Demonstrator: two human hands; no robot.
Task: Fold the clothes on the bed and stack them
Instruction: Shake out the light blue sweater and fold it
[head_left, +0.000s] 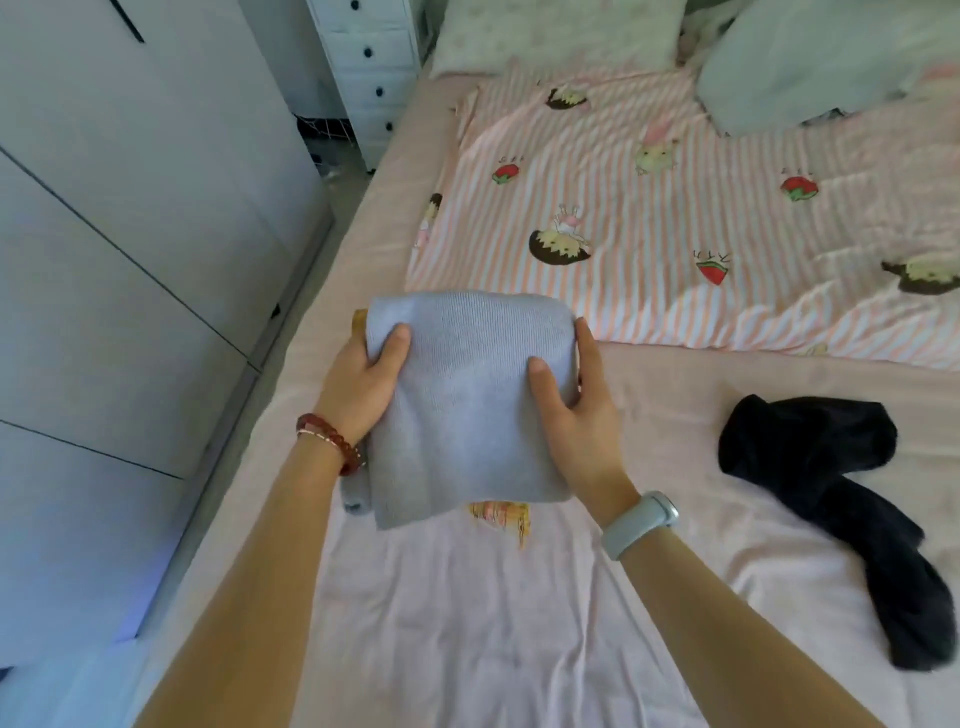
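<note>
Lower centre: left hand (366, 376) and right hand (574, 402) grasping opposite edges of folded knit (467, 400), thumbs on top, fingers curled under, above sheet (467, 623). Judged soft, light, limp; liable to unfold unless supported along both folded edges. Pale grey-blue, ribbed, folded to a rough square. Lower right: dark garment (831, 493), crumpled, unfolded. Upper frame: striped duvet (649, 208).

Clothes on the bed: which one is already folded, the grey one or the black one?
The grey knit garment, a neat rectangle held between the left hand and right hand. The black garment lies crumpled, untouched, to the right.
</note>
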